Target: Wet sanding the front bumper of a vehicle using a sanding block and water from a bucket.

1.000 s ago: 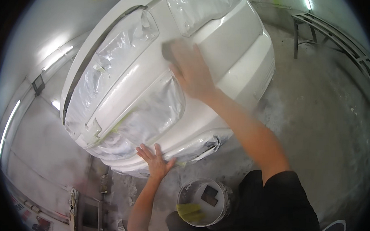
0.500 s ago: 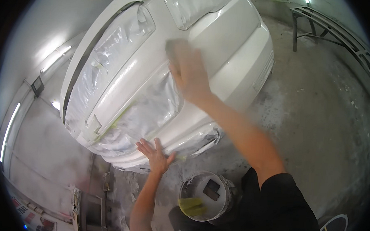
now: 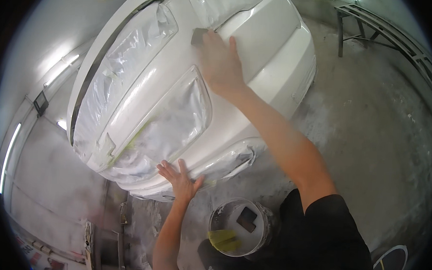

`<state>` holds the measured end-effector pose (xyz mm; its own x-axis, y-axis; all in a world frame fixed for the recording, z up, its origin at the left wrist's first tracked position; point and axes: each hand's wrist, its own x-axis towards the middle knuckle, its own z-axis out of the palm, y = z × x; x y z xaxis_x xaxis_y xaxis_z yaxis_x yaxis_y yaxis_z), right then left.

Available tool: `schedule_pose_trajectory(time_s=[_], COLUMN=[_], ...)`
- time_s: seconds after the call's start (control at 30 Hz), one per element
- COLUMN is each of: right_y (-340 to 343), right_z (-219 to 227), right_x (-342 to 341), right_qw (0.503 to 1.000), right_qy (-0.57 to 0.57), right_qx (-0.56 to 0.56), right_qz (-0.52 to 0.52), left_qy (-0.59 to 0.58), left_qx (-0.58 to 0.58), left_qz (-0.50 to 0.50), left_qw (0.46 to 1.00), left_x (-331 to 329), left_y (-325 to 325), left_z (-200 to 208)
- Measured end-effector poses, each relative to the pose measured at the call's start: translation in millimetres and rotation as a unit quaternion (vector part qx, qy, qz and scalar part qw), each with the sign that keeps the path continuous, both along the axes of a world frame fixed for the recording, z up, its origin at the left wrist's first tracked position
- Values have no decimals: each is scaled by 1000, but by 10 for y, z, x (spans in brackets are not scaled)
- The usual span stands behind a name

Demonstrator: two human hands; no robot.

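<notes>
A large white car body (image 3: 273, 46), parts of it masked with clear plastic film (image 3: 173, 123), fills the upper middle. My right hand (image 3: 221, 63) is stretched out over a white panel between masked areas, slightly blurred. Under its fingertips is a dark grey piece, which looks like a sanding pad (image 3: 198, 37), pressed against the paint; the palm hides part of it. Lower down, my left hand (image 3: 181, 181) rests with spread fingers on the near edge of the body, beside the film, holding nothing.
By my knees stands a bucket (image 3: 265, 224) of cloudy liquid, with a dark rectangular block (image 3: 246, 219) and a yellow-green sponge-like piece (image 3: 225, 240) in it. A metal rack (image 3: 389, 31) stands at the far right. A round-rimmed object (image 3: 391, 263) is at lower right.
My right hand has slid a little farther away along the panel with the sanding pad. The left hand stays in place, while the whole view has shifted slightly.
</notes>
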<state>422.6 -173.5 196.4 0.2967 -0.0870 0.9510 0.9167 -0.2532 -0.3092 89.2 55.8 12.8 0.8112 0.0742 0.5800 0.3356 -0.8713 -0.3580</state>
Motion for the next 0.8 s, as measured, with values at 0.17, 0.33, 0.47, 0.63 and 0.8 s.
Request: schedule_pose_trajectory(time_s=[0.17,0.33,0.47,0.63,0.8], right_y=[86,85,220,-17,30], right_z=[-41,131,-183,524,94], right_x=[-291,-130,-360,155,-52], right_qw=[994,995,993,994,987], right_qy=[43,65,-31,-105,-148], right_qx=[61,58,100,-18,55], right_qz=[82,47,46,34,27], left_qy=[6,-5,-1,-11,-1], left_qx=[-16,-4,-27,-30,-22], left_qz=[28,7,35,-5,26], left_qw=[999,1000,999,999,999], left_x=[-40,15,-77,24,-83], left_y=[10,3,-38,-72,3], left_z=[-19,22,5,26,51])
